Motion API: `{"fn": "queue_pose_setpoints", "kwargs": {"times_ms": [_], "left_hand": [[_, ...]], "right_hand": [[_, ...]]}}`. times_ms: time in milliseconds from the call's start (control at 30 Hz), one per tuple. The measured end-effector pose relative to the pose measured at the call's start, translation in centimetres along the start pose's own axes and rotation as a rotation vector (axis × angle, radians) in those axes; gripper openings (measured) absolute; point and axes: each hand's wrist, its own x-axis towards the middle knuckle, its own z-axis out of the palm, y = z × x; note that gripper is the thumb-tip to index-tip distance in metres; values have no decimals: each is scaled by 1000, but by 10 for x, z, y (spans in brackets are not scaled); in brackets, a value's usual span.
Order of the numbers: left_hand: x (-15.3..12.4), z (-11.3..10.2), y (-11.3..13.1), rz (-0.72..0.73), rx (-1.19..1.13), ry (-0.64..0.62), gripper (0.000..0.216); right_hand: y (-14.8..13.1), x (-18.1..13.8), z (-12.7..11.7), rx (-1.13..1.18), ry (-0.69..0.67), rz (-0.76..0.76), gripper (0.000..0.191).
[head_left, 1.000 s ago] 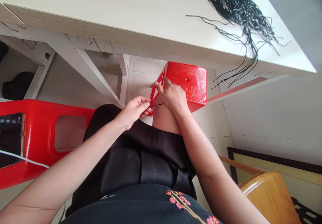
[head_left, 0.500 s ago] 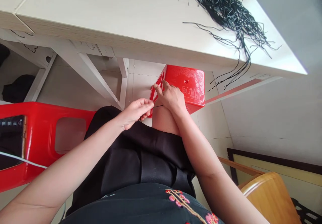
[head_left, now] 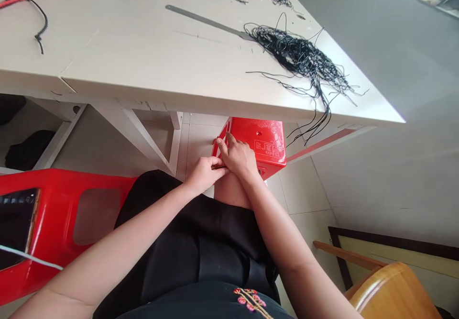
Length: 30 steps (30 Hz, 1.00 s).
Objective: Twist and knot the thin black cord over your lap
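My left hand (head_left: 207, 173) is closed in a pinch on a thin black cord (head_left: 218, 167), of which only a short piece shows between the fingers. It is right up against my right hand (head_left: 239, 157), which lies flat over my bare knee, fingers stretched out and thumb apart. The cord runs toward the underside of the right palm, where its far end is hidden. Just past the knee stands a red plastic stool (head_left: 270, 139) with a small hole in its top.
On the white table (head_left: 143, 65) lie a tangled bundle of black cords (head_left: 304, 56), some ends hanging over the edge, and a steel ruler (head_left: 204, 20). A red stool (head_left: 60, 209) at left bears a phone (head_left: 17, 228) with a white cable. A wooden chair (head_left: 390, 290) is at lower right.
The view has tilted up, showing more of the tabletop. My left hand has moved right, closing the gap to my right hand, so less cord shows between them.
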Motion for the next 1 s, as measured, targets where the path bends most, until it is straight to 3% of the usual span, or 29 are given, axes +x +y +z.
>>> {"fn": "queue_pose_setpoints", "kwargs": {"times_ms": [167, 300, 500, 600, 667, 733, 900, 1000], "left_hand": [[2, -1, -6, 226, 195, 85, 11], [5, 3, -8, 276, 227, 85, 10], [5, 7, 12, 235, 115, 117, 10], [1, 1, 34, 276, 109, 146, 13], [-2, -5, 51, 341, 147, 159, 12], [-4, -14, 69, 419, 216, 191, 11], [-1, -41, 116, 583, 423, 227, 12], [4, -65, 148, 528, 430, 183, 12]], "right_hand": [[2, -1, -2, 97, 0, -14, 71], [5, 1, 2, 237, 37, -19, 67], [28, -8, -10, 1022, 140, -17, 58], [35, -22, -26, 1222, 47, -74, 43], [31, -29, -38, 1220, -90, -158, 36], [22, -29, -53, 1176, -139, -203, 30], [-5, -9, -101, 942, -31, -369, 22], [-17, 10, -130, 701, 40, -434, 20]]}}
